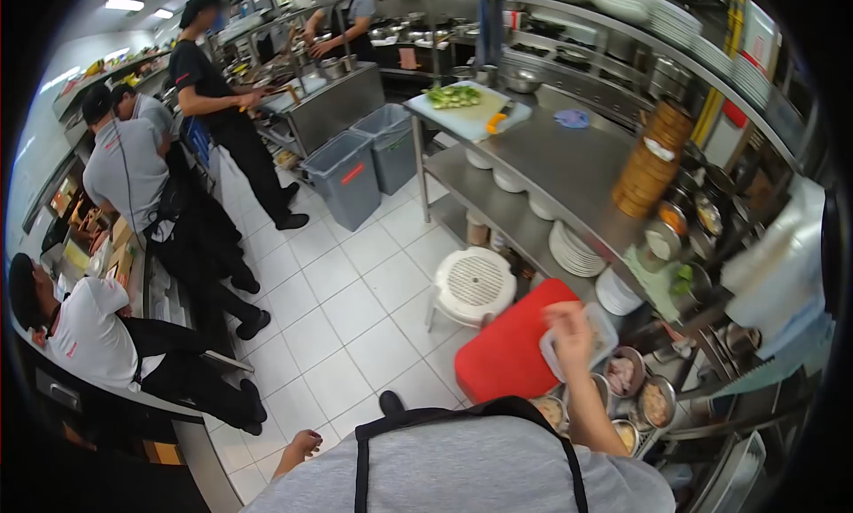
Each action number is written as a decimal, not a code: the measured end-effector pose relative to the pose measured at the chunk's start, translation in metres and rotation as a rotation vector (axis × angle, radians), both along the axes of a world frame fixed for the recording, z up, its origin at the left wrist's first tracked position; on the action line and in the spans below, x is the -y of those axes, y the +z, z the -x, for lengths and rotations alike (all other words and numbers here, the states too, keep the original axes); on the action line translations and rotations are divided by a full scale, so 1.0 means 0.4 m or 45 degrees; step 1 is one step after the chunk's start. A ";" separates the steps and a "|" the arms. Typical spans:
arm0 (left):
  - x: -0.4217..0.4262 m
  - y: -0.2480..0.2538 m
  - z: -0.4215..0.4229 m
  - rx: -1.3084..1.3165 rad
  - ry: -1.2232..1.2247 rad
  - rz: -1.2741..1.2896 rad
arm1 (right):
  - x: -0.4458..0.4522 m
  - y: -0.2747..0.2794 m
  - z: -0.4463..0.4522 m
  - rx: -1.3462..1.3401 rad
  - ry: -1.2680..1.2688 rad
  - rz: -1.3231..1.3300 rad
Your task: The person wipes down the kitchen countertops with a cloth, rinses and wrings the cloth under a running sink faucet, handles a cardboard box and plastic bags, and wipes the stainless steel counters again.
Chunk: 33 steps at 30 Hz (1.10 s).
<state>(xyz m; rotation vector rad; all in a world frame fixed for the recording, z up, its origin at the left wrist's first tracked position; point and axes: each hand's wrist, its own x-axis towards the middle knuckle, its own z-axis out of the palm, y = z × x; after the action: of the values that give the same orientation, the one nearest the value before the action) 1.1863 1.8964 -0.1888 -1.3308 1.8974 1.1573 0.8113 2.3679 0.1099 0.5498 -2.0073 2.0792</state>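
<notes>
My right hand [569,333] is raised over the right part of a red board [506,353], beside a clear plastic container [601,335]. Its fingers are smeared by motion, and whether they hold anything cannot be made out. Low at the left of my body, my left hand [306,443] hangs above the tiled floor with its fingers curled; what they hold, if anything, is hidden. Metal bowls of food stand near my right forearm, among them one with pale pink pieces [620,373] and another with orange-pink pieces [656,404].
A white stool [474,286] stands beyond the red board. Behind it, a steel table [569,162] holds a cutting board with chopped greens [454,96], an orange-handled knife [499,119] and bamboo steamers [651,162]. Grey bins [345,180] stand ahead. Several people work at the left and back.
</notes>
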 end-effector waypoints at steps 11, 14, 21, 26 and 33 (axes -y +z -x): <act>0.361 0.098 0.157 -0.251 0.050 0.032 | 0.910 -0.453 0.105 -0.073 1.381 -1.298; 0.460 -0.016 0.232 -0.437 0.237 0.006 | 0.851 -0.692 0.203 0.147 1.243 -1.766; 0.556 -0.099 0.305 -0.320 0.254 -0.125 | 0.616 -0.982 0.536 0.792 1.372 -2.473; 0.694 -0.052 0.371 -0.101 0.237 0.093 | 0.980 -0.825 0.819 0.662 1.255 -2.381; 0.931 -0.034 0.626 -0.404 0.699 0.204 | 1.783 -0.730 1.135 0.301 1.184 -1.591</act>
<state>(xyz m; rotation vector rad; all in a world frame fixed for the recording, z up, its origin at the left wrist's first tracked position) 0.9358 1.5240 -0.2025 -1.9335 1.9256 1.5846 0.3572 1.6548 -0.1822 1.7160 -3.4936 0.7620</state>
